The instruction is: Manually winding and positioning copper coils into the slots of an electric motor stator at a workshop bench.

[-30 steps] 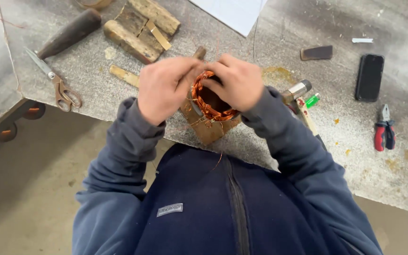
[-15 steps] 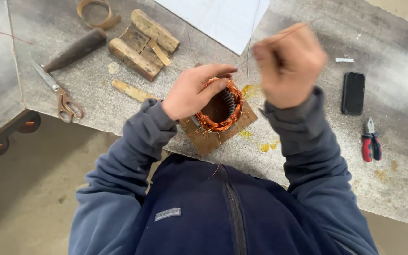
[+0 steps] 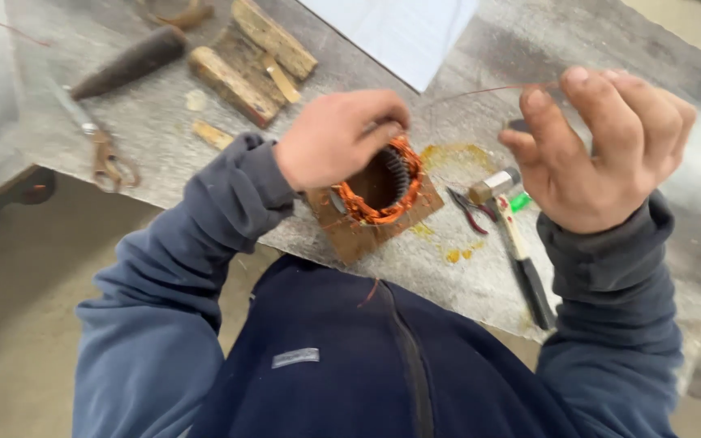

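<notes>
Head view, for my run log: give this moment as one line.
left hand: steadies copper-wound stator | right hand: raised, pinching thin copper wire | stator: on brown board | pliers: on table

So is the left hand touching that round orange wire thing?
Touching. The head view shows the left hand resting on the rim of the copper coil, fingertips curled over its top edge with no gap between them.

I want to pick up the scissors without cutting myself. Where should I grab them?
Take the scissors by the rusty finger loops, which lie at the table's near edge, reaching from that edge. The blades point away, toward the dark cone-shaped tool.
</notes>
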